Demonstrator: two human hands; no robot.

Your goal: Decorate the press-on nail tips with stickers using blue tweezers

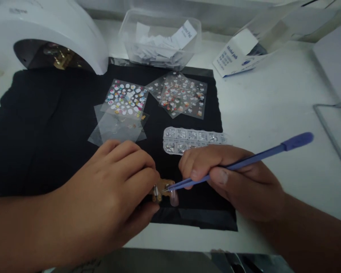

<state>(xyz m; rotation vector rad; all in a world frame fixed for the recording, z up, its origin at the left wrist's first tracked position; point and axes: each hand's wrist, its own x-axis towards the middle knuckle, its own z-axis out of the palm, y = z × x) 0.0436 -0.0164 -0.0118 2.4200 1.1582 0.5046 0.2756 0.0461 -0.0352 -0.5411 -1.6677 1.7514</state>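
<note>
My left hand (116,189) is closed round a small gold-coloured nail stand (167,182), low over the black cloth. A pale, glossy false nail (174,198) sticks out from its right side, and most of the stand is hidden by my fingers. In my right hand (230,174) is a pair of blue-purple tweezers (255,158), pinched between thumb and fingers. Their tips reach the stand beside the false nail; whether they grip anything cannot be made out. Just behind my right hand lies a clear rhinestone case (177,139) with several compartments, partly covered by the hand.
Sticker sheets (127,96) and more sticker sheets (184,94) lie on the black cloth (45,125). At the back stand a white nail lamp (74,22) with gold pieces inside, a clear tub (161,41) of alcohol pads, and an alcohol pad box (235,55). A metal frame (329,132) is at right.
</note>
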